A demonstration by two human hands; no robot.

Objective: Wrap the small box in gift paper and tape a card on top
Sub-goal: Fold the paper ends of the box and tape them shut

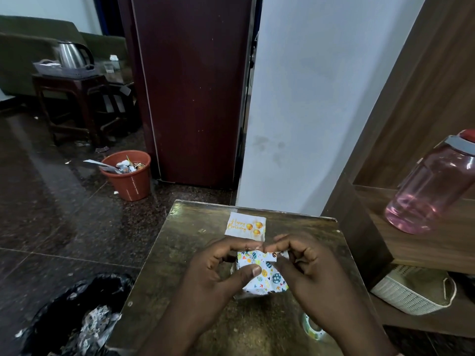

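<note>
A small box wrapped in white gift paper with colourful prints point(266, 274) sits in the middle of a small wooden table point(185, 255). My left hand point(218, 271) grips its left side, thumb pressed on the paper's top. My right hand point(305, 268) pinches the folded paper flap at the box's far right edge. A white "Happy Birthday" card point(245, 224) with golden balloons lies flat just behind the box. A roll of tape point(312, 327) lies on the table near my right wrist, partly hidden by it.
A pink water bottle point(429, 186) stands on a wooden shelf at the right, with a white woven basket point(408, 289) below it. On the floor at left are a black rubbish bag point(77, 314) and an orange bin point(128, 174). A dark cabinet stands behind.
</note>
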